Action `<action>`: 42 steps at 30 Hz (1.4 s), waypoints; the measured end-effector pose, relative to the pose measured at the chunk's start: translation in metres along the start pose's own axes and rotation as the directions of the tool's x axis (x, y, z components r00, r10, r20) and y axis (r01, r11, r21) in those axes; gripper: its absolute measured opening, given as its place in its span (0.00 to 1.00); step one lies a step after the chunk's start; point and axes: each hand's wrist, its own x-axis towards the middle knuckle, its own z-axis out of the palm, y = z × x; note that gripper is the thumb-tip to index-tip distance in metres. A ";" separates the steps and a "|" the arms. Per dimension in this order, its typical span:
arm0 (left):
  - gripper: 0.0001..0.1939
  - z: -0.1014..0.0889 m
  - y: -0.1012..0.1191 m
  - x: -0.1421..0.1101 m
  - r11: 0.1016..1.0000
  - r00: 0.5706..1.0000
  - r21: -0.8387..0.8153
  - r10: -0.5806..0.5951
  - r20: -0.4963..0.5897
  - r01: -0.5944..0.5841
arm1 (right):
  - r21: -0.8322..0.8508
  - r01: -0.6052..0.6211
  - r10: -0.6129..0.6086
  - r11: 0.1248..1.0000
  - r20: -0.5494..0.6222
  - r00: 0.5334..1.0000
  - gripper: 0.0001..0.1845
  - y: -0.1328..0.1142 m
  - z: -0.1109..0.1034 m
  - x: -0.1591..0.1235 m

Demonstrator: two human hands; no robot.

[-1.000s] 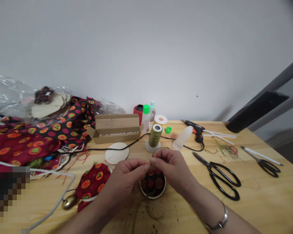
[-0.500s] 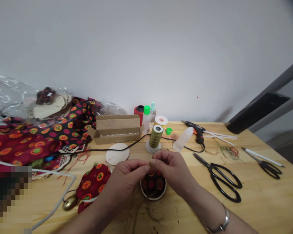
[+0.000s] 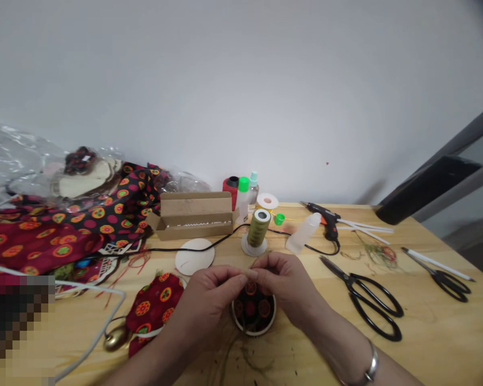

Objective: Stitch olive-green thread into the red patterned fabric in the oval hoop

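Note:
My left hand and my right hand meet fingertip to fingertip at the table's near middle, both pinched on something small, probably a thread, which I cannot make out. Right under them lies a round fabric-covered disc, dark with red and orange dots and a pale rim. Loose olive threads trail from it toward me. A spool of olive thread stands upright just beyond my fingers. A silver bracelet is on my right wrist.
Large black scissors lie right of my hands, smaller scissors farther right. A glue gun, squeeze bottles, an open cardboard box, a white disc and patterned fabric sit behind. Another fabric piece lies left.
My fingertips have closed together over the disc and both hands have dropped slightly; the view has tilted a little. Nothing else on the table has moved.

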 end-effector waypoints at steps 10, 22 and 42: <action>0.09 0.000 -0.003 -0.002 0.999 0.997 -0.053 0.003 0.081 0.001 | -0.117 0.051 -0.049 0.992 0.024 0.999 0.06 -0.002 0.001 -0.002; 0.08 0.002 0.008 -0.002 0.941 0.979 0.298 0.190 -0.068 -0.162 | -0.305 0.221 -0.231 0.926 0.003 0.973 0.07 -0.001 -0.002 0.000; 0.11 0.004 0.006 -0.008 0.815 0.969 0.538 0.249 0.015 -0.217 | -0.408 0.253 -0.318 0.877 -0.097 0.943 0.08 -0.003 -0.007 0.004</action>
